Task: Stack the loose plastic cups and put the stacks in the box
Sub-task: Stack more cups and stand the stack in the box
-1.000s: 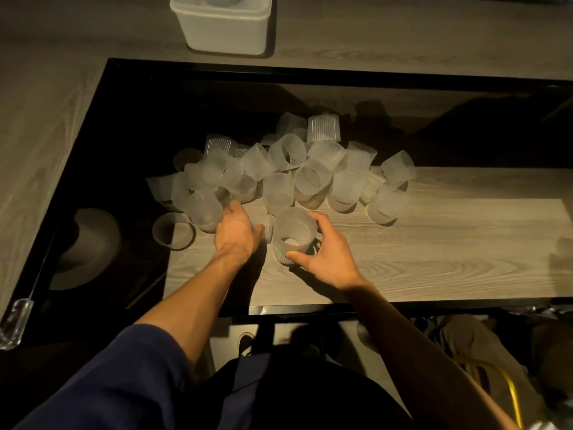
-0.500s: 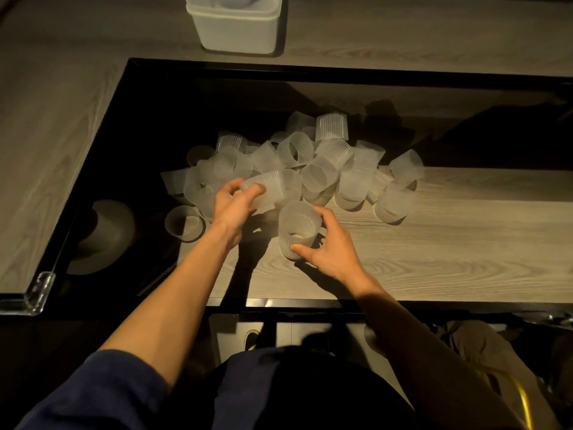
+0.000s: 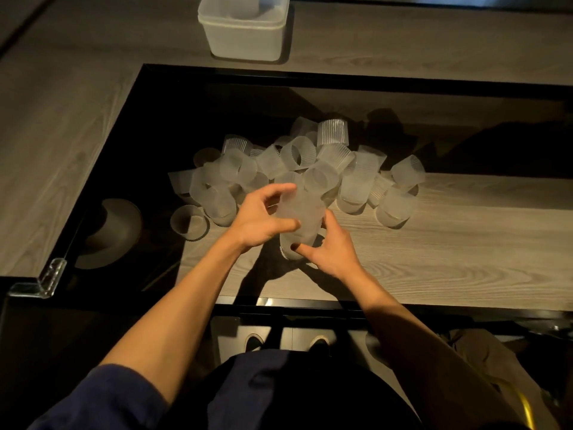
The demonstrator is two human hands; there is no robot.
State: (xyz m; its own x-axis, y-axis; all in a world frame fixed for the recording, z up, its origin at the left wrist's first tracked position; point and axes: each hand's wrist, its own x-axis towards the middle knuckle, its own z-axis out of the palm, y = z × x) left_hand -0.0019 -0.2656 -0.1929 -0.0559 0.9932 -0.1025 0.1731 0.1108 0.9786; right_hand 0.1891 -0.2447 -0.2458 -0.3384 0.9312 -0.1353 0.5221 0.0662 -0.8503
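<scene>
We see pale wood-grain flooring [image 3: 62,135] across the top and left of the frame, around a black-framed glass table [image 3: 341,79] with a wood-grain panel [image 3: 449,243] showing in its lower right. A white box [image 3: 245,38] stands on the floor at top centre, well apart from the pile of frosted cups [image 3: 310,159] mid-table. At centre, our left hand [image 3: 257,221] curls round an upper cup [image 3: 299,206], set over a lower cup [image 3: 294,243] that our right hand [image 3: 331,252] grips. A clear corner guard [image 3: 40,283] sits at lower left.
</scene>
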